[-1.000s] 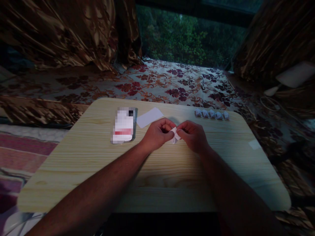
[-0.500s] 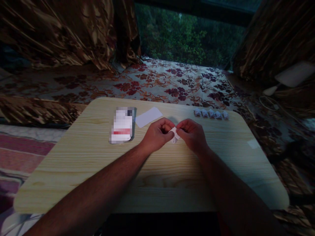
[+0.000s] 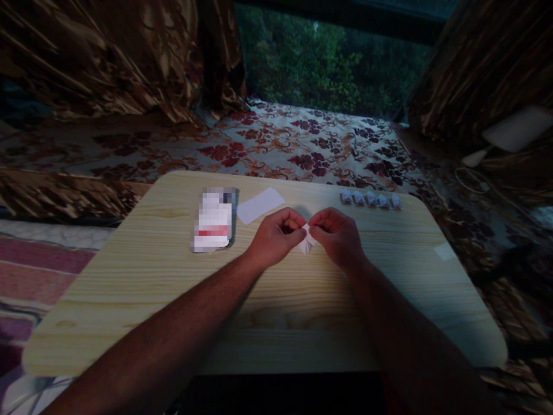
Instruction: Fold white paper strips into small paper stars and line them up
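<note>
Over the middle of the wooden table, my left hand (image 3: 280,235) and my right hand (image 3: 337,233) pinch a small piece of folded white paper (image 3: 306,244) between thumbs and fingertips. Creases and a pointed flap show on the paper's lower part; its upper edge is partly hidden by my fingers. To the left, a flat white paper strip (image 3: 261,206) lies on the table. A row of several small folded paper pieces (image 3: 370,199) stands near the far right edge, beyond my right hand.
A blurred-out flat object with a red band (image 3: 213,220) rests on the left of the table (image 3: 129,276). A small pale patch (image 3: 444,252) is near the right edge. Behind the table are a floral cloth ledge (image 3: 311,138), curtains and a window; a white lamp (image 3: 516,129) stands at right.
The folded paper between my fingertips has shifted slightly, and its lower creased part looks a little more spread. Both hands stay almost in place, still pinching it.
</note>
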`<state>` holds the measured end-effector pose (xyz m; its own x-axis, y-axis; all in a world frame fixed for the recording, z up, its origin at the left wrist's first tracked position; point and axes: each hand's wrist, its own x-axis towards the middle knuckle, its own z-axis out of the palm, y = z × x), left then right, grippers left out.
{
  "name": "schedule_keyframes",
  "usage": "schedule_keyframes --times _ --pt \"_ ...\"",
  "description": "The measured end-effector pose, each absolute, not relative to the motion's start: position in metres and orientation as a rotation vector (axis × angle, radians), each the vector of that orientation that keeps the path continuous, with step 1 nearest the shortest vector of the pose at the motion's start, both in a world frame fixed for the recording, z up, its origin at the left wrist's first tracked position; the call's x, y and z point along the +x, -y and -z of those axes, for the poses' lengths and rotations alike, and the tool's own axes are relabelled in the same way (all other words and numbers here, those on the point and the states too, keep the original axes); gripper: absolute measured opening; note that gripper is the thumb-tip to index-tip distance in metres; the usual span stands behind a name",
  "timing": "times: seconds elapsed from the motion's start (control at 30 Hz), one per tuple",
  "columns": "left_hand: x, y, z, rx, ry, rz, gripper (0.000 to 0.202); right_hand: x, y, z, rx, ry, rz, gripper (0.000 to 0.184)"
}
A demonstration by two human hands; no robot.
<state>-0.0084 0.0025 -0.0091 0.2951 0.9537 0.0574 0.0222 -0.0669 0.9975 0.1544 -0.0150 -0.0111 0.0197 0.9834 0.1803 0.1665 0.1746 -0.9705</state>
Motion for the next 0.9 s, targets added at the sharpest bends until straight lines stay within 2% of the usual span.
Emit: schedule_keyframes --times 0.43,0.6,0.9 --pt "-0.0076 -0.0030 0.0068 1.408 -1.104 -1.024 0.012 0.1534 0.0155 0.0144 -1.209 1.412 -0.991 0.017" --pt "-0.0082 -0.0036 0.0055 1.357 -1.098 -1.047 0.012 0.1535 0.0153 0.0104 -1.269 1.413 -1.047 0.008" --pt "-0.0072 -0.0011 0.0002 1.311 -1.098 -1.039 0.012 0.1549 0.0163 0.0091 -1.289 1.466 -1.006 0.013"
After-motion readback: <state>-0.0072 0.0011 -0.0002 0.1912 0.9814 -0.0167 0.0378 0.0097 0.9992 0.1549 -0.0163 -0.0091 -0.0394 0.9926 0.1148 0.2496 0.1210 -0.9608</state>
